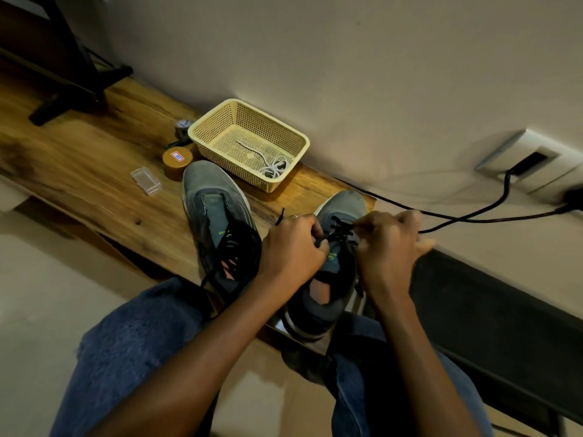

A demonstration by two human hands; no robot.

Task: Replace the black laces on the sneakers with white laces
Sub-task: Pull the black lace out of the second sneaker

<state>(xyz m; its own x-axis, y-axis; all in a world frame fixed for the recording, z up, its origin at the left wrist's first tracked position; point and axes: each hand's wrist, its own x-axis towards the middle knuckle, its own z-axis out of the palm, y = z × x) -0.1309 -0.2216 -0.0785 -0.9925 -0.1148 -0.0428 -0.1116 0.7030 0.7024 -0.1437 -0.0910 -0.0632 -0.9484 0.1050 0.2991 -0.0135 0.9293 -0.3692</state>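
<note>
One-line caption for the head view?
Both hands pull the black lace from the right sneaker; white laces wait in the basket.

My left hand (291,244) and right hand (389,244) are brown, working a black lace (339,230) on the grey sneaker (337,257) right of centre; its tongue carries a small yellow-green logo, its lining shows orange-pink, and its sole is white with a dark stripe. The other grey sneaker (214,203), left of centre, fades to black round its black lacing. Behind them, the cream basket (217,127) has a fine grid of holes and holds white laces (271,167). The table (79,159) is warm brown wood with darker grain streaks. My jeans (135,348), lower left, are mottled blue.
</note>
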